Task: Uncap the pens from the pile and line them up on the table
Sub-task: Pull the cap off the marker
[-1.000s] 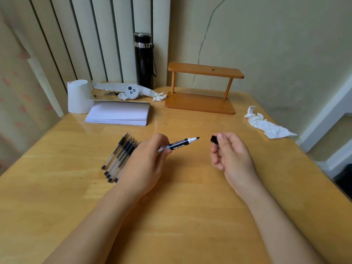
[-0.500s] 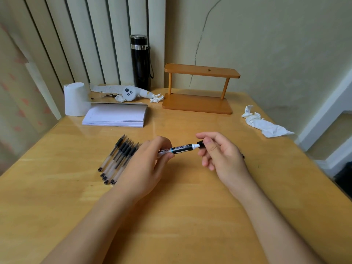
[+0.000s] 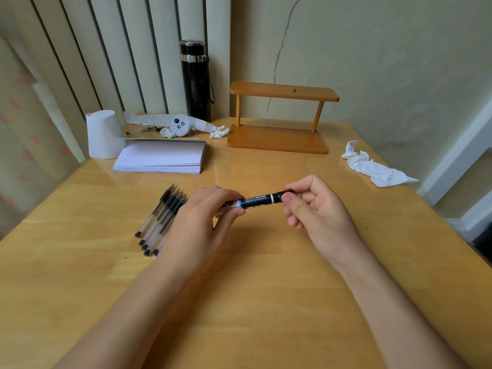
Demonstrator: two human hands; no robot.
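Pinching the whiteboard marker [image 3: 257,202] by its barrel with our left hand [image 3: 202,222] and its cap [image 3: 282,195] with our right hand [image 3: 316,209], we judged a straight, steady pull best.

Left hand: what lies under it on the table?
A row of clear pens on the table passes under the left hand; their tips and tails show beside it. Any pens further right are covered. The hand itself pinches a marker.
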